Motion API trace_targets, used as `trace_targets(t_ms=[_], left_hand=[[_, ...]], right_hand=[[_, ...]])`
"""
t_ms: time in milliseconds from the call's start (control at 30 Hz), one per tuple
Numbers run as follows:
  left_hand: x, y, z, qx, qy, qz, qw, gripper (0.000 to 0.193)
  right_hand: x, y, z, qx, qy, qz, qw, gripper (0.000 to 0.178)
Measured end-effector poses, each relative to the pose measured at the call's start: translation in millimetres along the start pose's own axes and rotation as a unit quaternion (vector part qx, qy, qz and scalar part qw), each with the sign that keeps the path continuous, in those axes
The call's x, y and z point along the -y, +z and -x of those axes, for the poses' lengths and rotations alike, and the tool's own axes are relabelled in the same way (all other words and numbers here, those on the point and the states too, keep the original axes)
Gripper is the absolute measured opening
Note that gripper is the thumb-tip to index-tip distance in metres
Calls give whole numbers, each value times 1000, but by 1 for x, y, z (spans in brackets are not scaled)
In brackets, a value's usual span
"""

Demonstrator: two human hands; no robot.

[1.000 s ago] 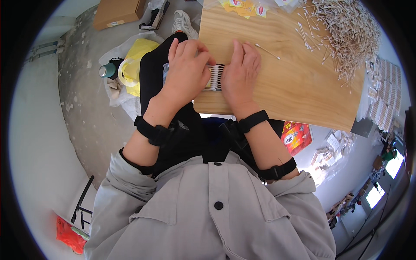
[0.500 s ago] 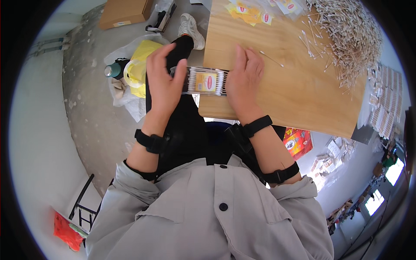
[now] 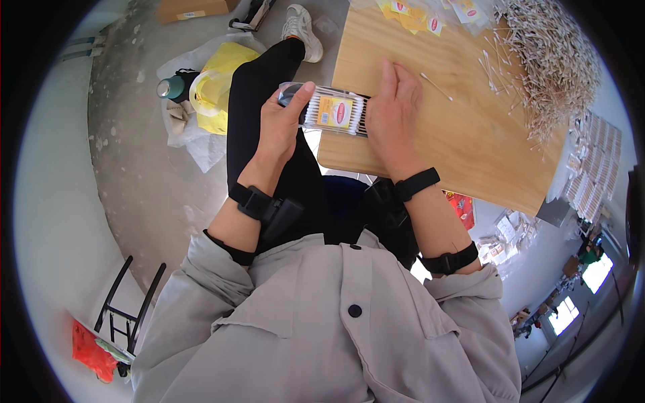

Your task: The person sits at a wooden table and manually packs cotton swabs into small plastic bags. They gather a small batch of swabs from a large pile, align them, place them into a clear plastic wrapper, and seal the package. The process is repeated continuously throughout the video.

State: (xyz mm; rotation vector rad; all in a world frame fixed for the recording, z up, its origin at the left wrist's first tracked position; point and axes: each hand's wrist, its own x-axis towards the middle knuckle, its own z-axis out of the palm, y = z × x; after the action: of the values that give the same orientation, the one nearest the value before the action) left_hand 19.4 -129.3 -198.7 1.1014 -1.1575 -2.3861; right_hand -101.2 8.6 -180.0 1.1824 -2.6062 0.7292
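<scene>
- Your left hand (image 3: pixel 279 129) has its grip on the left end of the clear box (image 3: pixel 333 110), thumb over the top; the fingers are mostly hidden behind it.
- Holding it by that end seems sensible: the box reaches past the left edge of the wooden surface (image 3: pixel 470 144), so that end appears to need your support.
- The box lies between your two hands, label (image 3: pixel 341 113) facing up, rows of white-tipped swabs showing through the plastic.
- Your right hand (image 3: pixel 395 115) is palm down on the surface, fingers stretched away from you, its thumb side against the box's right end, probably as a stop or steadying wall. Whether its grip holds anything underneath, you cannot tell from here.
- One loose swab (image 3: pixel 437 86) lies just beyond your right hand.
- The big swab heap (image 3: pixel 554 74) and the yellow cards (image 3: pixel 403 19) sit toward the far side, which leaves elbow room near you.
</scene>
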Motion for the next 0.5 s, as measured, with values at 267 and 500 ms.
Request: trace_targets(t_ms=[267,500], left_hand=[[3,5,-2,-13,11,41,999,21],[0,7,1,-19,51,1,999,21]], right_hand=[[-8,4,0,7,-33,12,999,58],[-4,1,-2,-7,-21,6,1000,55]])
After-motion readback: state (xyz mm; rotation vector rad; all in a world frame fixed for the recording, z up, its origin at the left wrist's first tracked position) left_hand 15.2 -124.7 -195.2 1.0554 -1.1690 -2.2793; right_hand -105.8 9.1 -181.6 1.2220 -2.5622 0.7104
